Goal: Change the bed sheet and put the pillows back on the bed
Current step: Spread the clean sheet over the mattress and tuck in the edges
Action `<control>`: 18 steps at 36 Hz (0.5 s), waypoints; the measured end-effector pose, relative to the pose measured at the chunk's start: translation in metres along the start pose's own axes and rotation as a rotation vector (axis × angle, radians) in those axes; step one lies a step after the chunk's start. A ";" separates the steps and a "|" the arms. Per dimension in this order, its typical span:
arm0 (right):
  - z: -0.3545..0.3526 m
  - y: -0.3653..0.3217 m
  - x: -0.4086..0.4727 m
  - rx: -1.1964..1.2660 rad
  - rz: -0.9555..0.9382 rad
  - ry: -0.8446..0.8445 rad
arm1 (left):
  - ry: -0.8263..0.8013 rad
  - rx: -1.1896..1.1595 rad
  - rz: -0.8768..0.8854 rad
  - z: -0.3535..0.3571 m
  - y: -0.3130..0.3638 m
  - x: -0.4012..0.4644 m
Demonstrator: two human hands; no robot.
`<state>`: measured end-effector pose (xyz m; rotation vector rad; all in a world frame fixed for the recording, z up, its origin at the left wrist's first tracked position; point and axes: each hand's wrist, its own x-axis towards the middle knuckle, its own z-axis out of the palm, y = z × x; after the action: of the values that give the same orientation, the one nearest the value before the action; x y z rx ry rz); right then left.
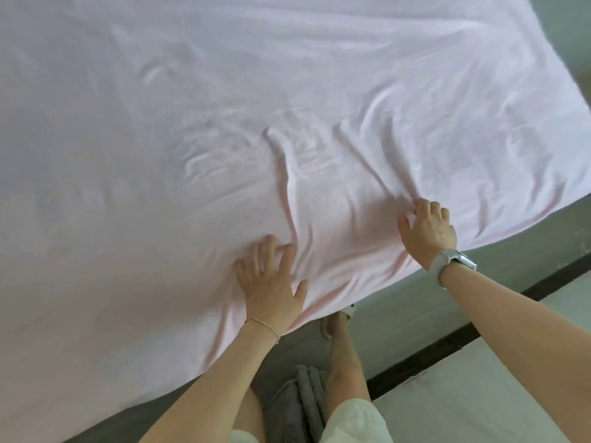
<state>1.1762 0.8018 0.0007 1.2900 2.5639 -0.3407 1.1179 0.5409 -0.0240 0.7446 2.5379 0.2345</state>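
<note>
A pale pink bed sheet [224, 107] covers the whole bed and fills most of the head view. It is creased near the front edge, with long folds running between my two hands. My left hand [271, 282] lies flat on the sheet near the edge, fingers spread and straight. My right hand [427, 228], with a white watch on the wrist, rests further right with its fingertips bent and digging into the fabric. No pillows are in view.
A bundle of grey cloth [300, 407] lies on the floor between my legs. My foot in a light slipper [335, 321] stands by the bed edge. A dark strip [447, 353] crosses the pale floor at the right.
</note>
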 end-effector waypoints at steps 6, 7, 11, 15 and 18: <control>-0.025 0.037 0.084 0.118 0.176 -0.076 | -0.079 0.006 -0.060 -0.001 0.088 0.079; -0.027 0.044 0.094 0.069 0.156 -0.100 | -0.084 0.023 -0.063 0.002 0.102 0.089; -0.022 0.071 0.121 -0.086 -0.032 -0.187 | -0.089 0.047 -0.087 0.016 0.155 0.122; -0.011 0.083 0.128 -0.047 -0.185 -0.147 | -0.034 0.053 -0.139 0.033 0.177 0.127; -0.012 0.093 0.131 -0.056 -0.241 -0.113 | -0.006 0.033 -0.112 0.041 0.191 0.120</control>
<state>1.1744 0.9576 -0.0392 0.9160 2.6149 -0.3728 1.1380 0.7673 -0.0526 0.6114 2.5734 0.1531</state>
